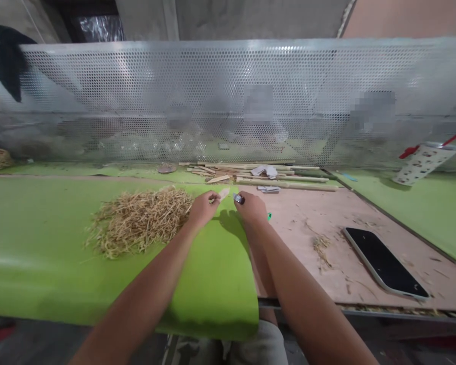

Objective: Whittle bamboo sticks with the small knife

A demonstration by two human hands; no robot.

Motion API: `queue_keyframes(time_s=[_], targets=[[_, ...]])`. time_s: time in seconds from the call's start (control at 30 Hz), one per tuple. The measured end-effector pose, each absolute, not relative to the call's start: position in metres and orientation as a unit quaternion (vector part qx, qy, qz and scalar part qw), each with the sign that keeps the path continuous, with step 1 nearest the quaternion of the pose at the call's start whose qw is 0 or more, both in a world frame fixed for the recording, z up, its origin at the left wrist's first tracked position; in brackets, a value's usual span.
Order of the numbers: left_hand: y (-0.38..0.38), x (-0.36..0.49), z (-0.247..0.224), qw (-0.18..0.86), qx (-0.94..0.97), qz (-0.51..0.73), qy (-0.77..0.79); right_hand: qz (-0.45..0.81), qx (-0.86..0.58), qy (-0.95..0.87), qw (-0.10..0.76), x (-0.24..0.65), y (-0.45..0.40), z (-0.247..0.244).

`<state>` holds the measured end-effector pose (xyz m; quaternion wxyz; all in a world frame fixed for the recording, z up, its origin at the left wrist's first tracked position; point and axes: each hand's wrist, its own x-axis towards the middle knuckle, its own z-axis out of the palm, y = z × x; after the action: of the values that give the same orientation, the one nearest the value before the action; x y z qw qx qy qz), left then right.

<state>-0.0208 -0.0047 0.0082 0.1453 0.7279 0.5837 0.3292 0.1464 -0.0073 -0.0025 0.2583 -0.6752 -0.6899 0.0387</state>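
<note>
My left hand (204, 208) is closed, its fingers pinching a thin, pale, pointed wood strip (224, 193). Facing it, my right hand (254, 207) is wrapped round a small knife (238, 198). The knife's short metal part shows by the thumb, and a green end sticks out at the far side of the fist. A small gap separates blade and strip. Just left of my left hand, a heap of dry, straw-like pieces (144, 220) lies on the green sheet (213, 274). Most of the knife's handle is hidden by my fingers.
Several long, pale sticks (289, 185) and folded white scraps (265, 171) lie behind my hands. A phone (383, 261) rests on the pinkish board (304, 274), among loose fibres. A patterned tumbler (423, 162) with a red straw stands at right. A perforated metal screen (220, 66) closes off the back.
</note>
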Motion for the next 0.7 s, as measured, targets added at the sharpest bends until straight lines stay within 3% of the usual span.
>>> queue_keyframes(time_s=[0.17,0.37,0.53,0.7], targets=[[0.012,-0.016,0.038,0.106,0.730,0.236,0.632,0.054,-0.686,-0.677,0.262,0.145,-0.004,0.001],[0.106,-0.010,0.075,-0.004,0.767,0.176,0.617,0.062,-0.680,-0.699,0.213,0.139,0.001,0.008],[0.168,-0.014,0.067,-0.016,0.743,0.111,0.660,0.061,-0.668,-0.713,0.204,0.139,0.005,0.010],[0.186,0.008,0.060,-0.048,0.792,0.115,0.598,0.058,-0.659,-0.725,0.190,0.137,0.007,0.007]])
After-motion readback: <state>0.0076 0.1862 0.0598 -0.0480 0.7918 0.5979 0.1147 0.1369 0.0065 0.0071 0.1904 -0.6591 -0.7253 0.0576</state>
